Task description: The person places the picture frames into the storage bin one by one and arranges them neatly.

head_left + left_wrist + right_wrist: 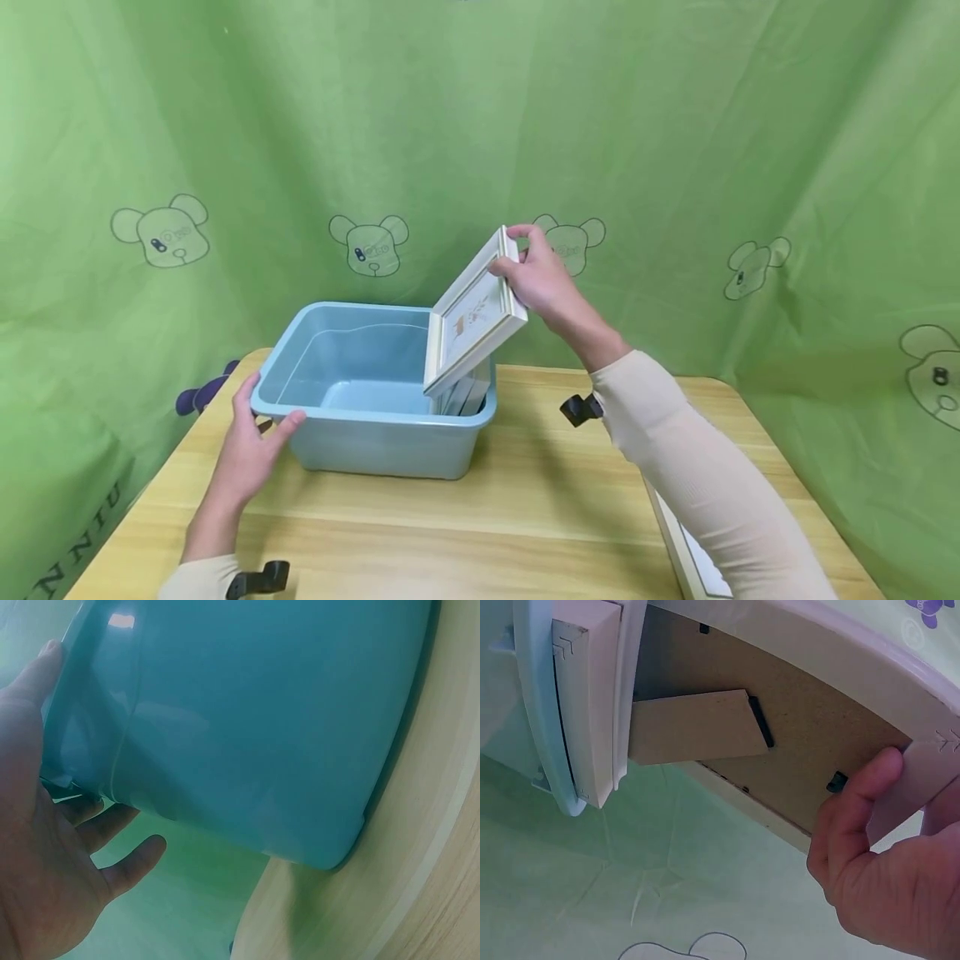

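Note:
A white picture frame (457,362) with a small printed picture is tilted above the right end of a light blue plastic basin (382,442). My right hand (546,283) grips its upper end, thumb on the front and fingers behind. In the right wrist view the brown backing board (802,697) shows, with a stand flap (697,727) sticking out. Several more white frames (476,390) stand on edge inside the basin's right end, partly hidden by the held one. With the thumb over the rim and fingers outside, my left hand (249,454) holds the basin's near left corner.
The basin stands on a wooden table (420,542) towards its back edge. Another white frame (671,537) lies at the right, partly under my right sleeve. A green curtain (465,125) hangs behind. Something purple (206,392) shows past the table's left edge.

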A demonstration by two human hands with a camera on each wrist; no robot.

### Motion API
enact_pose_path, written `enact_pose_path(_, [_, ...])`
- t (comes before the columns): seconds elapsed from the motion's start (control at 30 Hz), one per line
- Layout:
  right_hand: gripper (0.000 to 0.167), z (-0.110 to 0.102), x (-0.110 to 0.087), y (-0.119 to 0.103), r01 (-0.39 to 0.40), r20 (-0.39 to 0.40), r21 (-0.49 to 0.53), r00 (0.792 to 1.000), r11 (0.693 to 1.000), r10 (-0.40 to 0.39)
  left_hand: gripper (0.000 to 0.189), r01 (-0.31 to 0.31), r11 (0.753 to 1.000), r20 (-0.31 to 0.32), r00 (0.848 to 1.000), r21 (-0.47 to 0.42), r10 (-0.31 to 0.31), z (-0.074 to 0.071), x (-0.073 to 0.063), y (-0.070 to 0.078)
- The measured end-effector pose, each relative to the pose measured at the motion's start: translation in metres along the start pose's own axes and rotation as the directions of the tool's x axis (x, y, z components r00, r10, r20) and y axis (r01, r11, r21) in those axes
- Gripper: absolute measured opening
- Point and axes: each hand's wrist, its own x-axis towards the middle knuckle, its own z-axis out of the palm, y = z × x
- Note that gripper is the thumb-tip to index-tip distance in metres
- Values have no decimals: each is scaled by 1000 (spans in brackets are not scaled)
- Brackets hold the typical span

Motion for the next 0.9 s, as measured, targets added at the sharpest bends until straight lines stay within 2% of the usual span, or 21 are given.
enact_pose_path(0.3, [64,14,11,6,-24,66,22,998,999,23,93,11,1000,5,1000,7,-11,-1,2,1])
enact_pose_path(0.6, [65,34,21,17,-77,75,-16,994,997,78,93,27,1000,4,1000,8,-27,-1,2,0])
enact_pose_path(0.9, [64,45,28,27,-140,93,-43,985,989,144,93,29,1000,3,1000,9,-29,0,2,0])
